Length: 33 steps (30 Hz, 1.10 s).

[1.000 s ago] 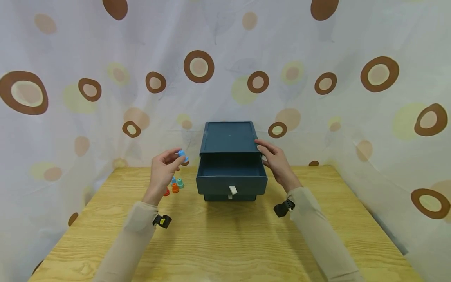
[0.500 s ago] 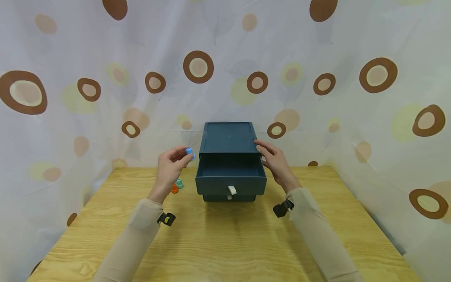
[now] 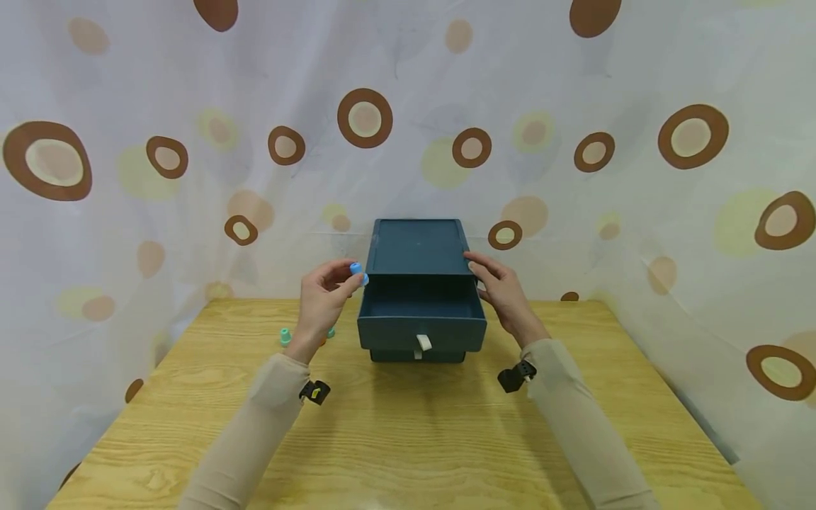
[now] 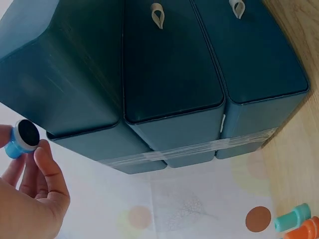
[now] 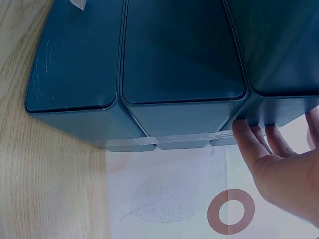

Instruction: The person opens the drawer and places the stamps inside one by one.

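Observation:
My left hand [image 3: 321, 297] pinches a small blue stamp [image 3: 355, 268] between thumb and fingers, just left of a dark teal drawer cabinet [image 3: 417, 248]. In the left wrist view the stamp's dark round face and white rim [image 4: 28, 133] show beside the pulled-out top drawer [image 4: 79, 74]. From the head, that drawer's inside looks bare, and a white loop pull [image 3: 423, 343] hangs on its front. My right hand [image 3: 503, 290] rests against the cabinet's upper right side, its fingertips [image 5: 240, 124] touching the wall with nothing held.
Left of the cabinet on the wooden table [image 3: 408, 439] stand a teal stamp [image 3: 285, 336] and, partly hidden by my left wrist, another teal stamp [image 3: 331, 332] and an orange one [image 3: 322, 341]. Clear tape [image 4: 199, 148] runs along the cabinet's side. A patterned curtain [image 3: 408, 184] hangs behind.
My left hand has carried the blue stamp rightward to the cabinet's left edge, uncovering a teal stamp on the table. My right hand stays at the cabinet's side.

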Available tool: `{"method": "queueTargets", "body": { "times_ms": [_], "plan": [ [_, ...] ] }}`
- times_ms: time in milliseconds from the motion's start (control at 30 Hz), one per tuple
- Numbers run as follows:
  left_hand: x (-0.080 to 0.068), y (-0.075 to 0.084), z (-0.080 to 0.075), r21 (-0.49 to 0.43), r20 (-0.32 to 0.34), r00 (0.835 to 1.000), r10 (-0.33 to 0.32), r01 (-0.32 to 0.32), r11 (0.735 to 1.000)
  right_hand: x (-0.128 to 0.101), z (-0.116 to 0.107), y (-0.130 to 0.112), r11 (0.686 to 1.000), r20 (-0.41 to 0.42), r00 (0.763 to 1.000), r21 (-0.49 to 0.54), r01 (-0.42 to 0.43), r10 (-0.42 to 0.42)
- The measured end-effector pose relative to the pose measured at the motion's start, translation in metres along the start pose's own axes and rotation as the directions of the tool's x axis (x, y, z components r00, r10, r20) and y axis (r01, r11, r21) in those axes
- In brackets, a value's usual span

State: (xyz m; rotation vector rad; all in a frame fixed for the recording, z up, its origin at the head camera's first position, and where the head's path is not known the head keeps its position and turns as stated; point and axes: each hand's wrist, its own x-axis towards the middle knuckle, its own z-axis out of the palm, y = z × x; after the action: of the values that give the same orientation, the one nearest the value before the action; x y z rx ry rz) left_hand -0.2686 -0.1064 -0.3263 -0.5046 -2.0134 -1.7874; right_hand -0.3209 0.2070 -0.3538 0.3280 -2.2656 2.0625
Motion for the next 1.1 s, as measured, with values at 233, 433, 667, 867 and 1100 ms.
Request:
{"method": "queueTargets", "body": {
  "times_ms": [233, 433, 667, 867, 1100],
  "plan": [
    [0.002, 0.012, 0.004, 0.052, 0.09, 0.993, 0.078, -0.083, 0.995, -0.001, -0.001, -0.001, 1.0, -0.004, 1.0, 0.009, 0.002, -0.002],
    [0.009, 0.012, 0.01, 0.115, 0.168, 0.978, 0.127, -0.147, 0.982, -0.002, -0.002, 0.0, 1.0, -0.001, 1.0, 0.008, 0.0, 0.0],
    [0.021, -0.009, 0.016, 0.126, 0.253, 0.962, 0.101, -0.136, 0.983, 0.0, 0.0, 0.001, 1.0, -0.002, 1.0, 0.007, 0.005, -0.005],
    [0.025, -0.008, 0.021, 0.176, 0.329, 0.939, 0.098, -0.163, 0.971, 0.0, 0.0, -0.001, 1.0, 0.001, 1.0, 0.01, -0.003, 0.003],
    [0.029, -0.005, 0.027, 0.222, 0.412, 0.909, 0.067, -0.172, 0.96, -0.001, 0.0, -0.001, 1.0, -0.002, 1.0, 0.01, -0.005, 0.005]
  ]
}}
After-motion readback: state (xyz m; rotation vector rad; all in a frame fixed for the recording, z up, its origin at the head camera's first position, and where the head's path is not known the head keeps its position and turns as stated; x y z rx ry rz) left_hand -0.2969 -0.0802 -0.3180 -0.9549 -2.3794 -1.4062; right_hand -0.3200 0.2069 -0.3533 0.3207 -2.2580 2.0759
